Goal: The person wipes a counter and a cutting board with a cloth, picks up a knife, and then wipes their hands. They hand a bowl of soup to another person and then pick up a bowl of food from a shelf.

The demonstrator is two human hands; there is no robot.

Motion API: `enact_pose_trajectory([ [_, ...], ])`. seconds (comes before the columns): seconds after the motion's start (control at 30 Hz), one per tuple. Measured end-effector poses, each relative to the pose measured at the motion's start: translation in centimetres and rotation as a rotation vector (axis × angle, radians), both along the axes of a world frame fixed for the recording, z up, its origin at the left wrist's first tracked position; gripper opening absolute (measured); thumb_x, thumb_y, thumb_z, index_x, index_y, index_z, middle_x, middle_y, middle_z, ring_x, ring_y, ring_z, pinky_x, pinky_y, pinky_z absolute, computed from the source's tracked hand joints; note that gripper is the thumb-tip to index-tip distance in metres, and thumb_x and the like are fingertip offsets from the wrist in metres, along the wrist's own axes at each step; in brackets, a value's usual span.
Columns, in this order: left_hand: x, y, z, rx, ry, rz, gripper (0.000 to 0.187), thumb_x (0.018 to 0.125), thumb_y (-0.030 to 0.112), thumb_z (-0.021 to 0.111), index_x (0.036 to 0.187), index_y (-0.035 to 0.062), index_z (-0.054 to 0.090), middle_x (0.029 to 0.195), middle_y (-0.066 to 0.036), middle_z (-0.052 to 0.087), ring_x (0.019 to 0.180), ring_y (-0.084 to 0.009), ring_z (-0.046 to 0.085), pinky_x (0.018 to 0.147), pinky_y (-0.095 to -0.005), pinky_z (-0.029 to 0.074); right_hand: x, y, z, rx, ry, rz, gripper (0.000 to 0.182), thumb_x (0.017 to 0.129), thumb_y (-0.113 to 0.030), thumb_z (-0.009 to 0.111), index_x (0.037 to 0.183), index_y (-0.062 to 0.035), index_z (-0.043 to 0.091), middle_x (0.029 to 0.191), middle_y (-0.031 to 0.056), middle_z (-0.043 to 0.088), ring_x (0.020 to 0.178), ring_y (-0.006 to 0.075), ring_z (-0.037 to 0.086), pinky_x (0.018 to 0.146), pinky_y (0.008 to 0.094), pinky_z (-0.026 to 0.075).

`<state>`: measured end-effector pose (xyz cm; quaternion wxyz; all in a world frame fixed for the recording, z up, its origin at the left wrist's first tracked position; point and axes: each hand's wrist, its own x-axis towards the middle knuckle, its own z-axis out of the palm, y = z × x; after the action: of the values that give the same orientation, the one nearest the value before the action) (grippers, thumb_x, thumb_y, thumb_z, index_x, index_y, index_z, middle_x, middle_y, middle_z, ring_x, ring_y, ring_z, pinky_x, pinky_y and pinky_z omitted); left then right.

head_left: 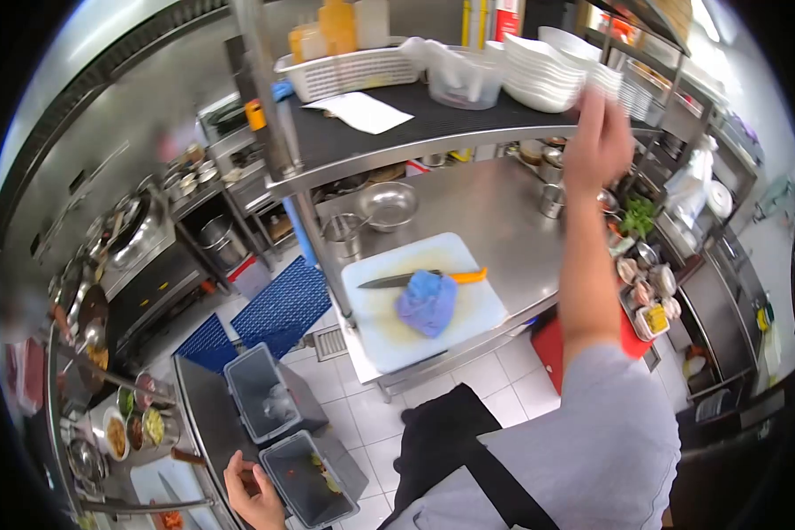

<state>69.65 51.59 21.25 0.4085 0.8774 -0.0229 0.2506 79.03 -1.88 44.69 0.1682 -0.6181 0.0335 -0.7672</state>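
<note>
My right hand (pixel 599 146) is raised at the upper shelf, its fingertips smeared by motion in front of a stack of white bowls (pixel 539 84). Low on the left, my left hand (pixel 254 490) hangs with loosely bent fingers, nothing visible in it, beside a grey bin (pixel 314 481) with some scraps inside. On the steel counter lies a white cutting board (pixel 380 340). A knife with an orange handle (pixel 470 276) rests across it, partly covered by a crumpled blue cloth (pixel 428 305).
A white basket (pixel 349 79) with bottles, a white sheet (pixel 362 112) and a clear plastic tub (pixel 464 84) stand on the shelf. A metal bowl (pixel 389 206) sits behind the board. Another grey bin (pixel 265 389) and blue mats (pixel 278 305) occupy the floor. Ingredient containers (pixel 654 320) line the right.
</note>
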Motion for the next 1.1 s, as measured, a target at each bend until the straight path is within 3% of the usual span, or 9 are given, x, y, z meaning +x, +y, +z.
enact_pose_trajectory([
  [0.13, 1.6, -4.2, 0.6, -0.079, 0.002, -0.051, 0.028, 0.09, -0.001, 0.058, 0.117, 0.0004, 0.06, 0.081, -0.001, 0.058, 0.064, -0.0056, 0.048, 0.055, -0.021, 0.039, 7.3, -23.8, 9.7, -0.022, 0.823, -0.676, 0.057, 0.079, -0.048, 0.073, 0.101, 0.0043, 0.067, 0.089, 0.0148, 0.069, 0.078, 0.0256, 0.067, 0.076, 0.036, 0.053],
  [0.2, 2.1, -5.6, 0.5, -0.127, 0.03, -0.128, 0.029, 0.083, -0.004, 0.063, 0.111, 0.0009, 0.064, 0.08, -0.006, 0.057, 0.061, -0.0103, 0.05, 0.052, -0.0251, 0.039, 7.8, -26.2, 11.3, 0.252, 1.276, -0.405, 0.063, 0.077, -0.048, 0.074, 0.111, 0.0036, 0.062, 0.094, 0.0187, 0.069, 0.086, 0.0322, 0.067, 0.085, 0.042, 0.052],
  [0.23, 2.4, -7.2, 1.9, -0.041, -0.022, -0.102, 0.022, 0.084, -0.004, 0.062, 0.105, -0.0001, 0.066, 0.075, -0.005, 0.057, 0.062, -0.0102, 0.052, 0.054, -0.0249, 0.041, 10.0, -33.7, 10.2, -0.075, 1.185, -0.63, 0.038, 0.084, -0.038, 0.069, 0.09, -0.0006, 0.07, 0.094, 0.0143, 0.069, 0.089, 0.0278, 0.067, 0.08, 0.0436, 0.055],
  [0.53, 2.2, -8.1, 3.3, -0.095, -0.046, -0.002, 0.019, 0.081, 0.003, 0.07, 0.099, 0.0069, 0.069, 0.077, -0.005, 0.062, 0.06, -0.0137, 0.057, 0.054, -0.0263, 0.046, 12.5, -43.8, 13.7, -0.059, 1.24, -0.415, 0.032, 0.087, -0.029, 0.066, 0.1, 0.0003, 0.067, 0.098, 0.0154, 0.068, 0.091, 0.0259, 0.066, 0.08, 0.0399, 0.054],
  [0.77, -1.9, 3.0, 5.2, 0.003, -0.187, 0.378, 0.008, 0.087, 0.006, 0.067, 0.093, 0.0035, 0.071, 0.078, -0.003, 0.064, 0.063, -0.0071, 0.055, 0.055, -0.0228, 0.044, 1.8, -36.1, 14.4, -0.013, 0.95, -0.457, 0.029, 0.09, -0.022, 0.064, 0.108, 0.0009, 0.065, 0.1, 0.0163, 0.068, 0.092, 0.0243, 0.065, 0.081, 0.0371, 0.053],
  [0.9, -3.0, 15.7, 11.4, -0.108, -0.638, 0.626, 0.019, 0.094, 0.01, 0.061, 0.106, -0.0035, 0.068, 0.092, -0.006, 0.068, 0.076, -0.0078, 0.06, 0.067, -0.0227, 0.048, -4.9, -25.4, 13.5, -0.069, 0.605, -0.351, 0.029, 0.091, -0.018, 0.063, 0.112, 0.0013, 0.064, 0.102, 0.0168, 0.067, 0.093, 0.0235, 0.064, 0.081, 0.0355, 0.053],
  [1.03, -1.3, 27.0, 21.7, 0.524, -0.803, 0.923, 0.021, 0.092, 0.017, 0.064, 0.102, -0.0004, 0.063, 0.08, -0.004, 0.065, 0.075, -0.0103, 0.062, 0.07, -0.0252, 0.049, -5.6, -10.4, 6.8, -0.095, 0.602, 0.089, 0.029, 0.093, -0.014, 0.062, 0.117, 0.0016, 0.063, 0.103, 0.0173, 0.067, 0.094, 0.0226, 0.063, 0.081, 0.0339, 0.052],
  [1.07, 0.1, 29.2, 23.5, 0.57, -0.745, 1.052, 0.055, 0.088, 0.032, 0.061, 0.125, -0.0072, 0.053, 0.113, -0.029, 0.061, 0.107, -0.0399, 0.059, 0.095, -0.0433, 0.046, -3.6, -6.9, 3.3, -0.032, 0.743, 0.362, 0.029, 0.093, -0.013, 0.061, 0.118, 0.0017, 0.063, 0.103, 0.0174, 0.067, 0.094, 0.0224, 0.063, 0.081, 0.0335, 0.052],
  [1.1, 2.0, 34.0, 24.3, 0.821, -0.753, 1.239, 0.063, 0.088, 0.035, 0.062, 0.13, -0.0091, 0.046, 0.124, -0.034, 0.053, 0.116, -0.0439, 0.052, 0.1, -0.044, 0.042, 0.2, -6.1, -1.4, 0.13, 0.917, 0.762, 0.029, 0.094, -0.012, 0.061, 0.119, 0.0018, 0.063, 0.104, 0.0175, 0.067, 0.094, 0.0222, 0.063, 0.081, 0.0331, 0.052],
])
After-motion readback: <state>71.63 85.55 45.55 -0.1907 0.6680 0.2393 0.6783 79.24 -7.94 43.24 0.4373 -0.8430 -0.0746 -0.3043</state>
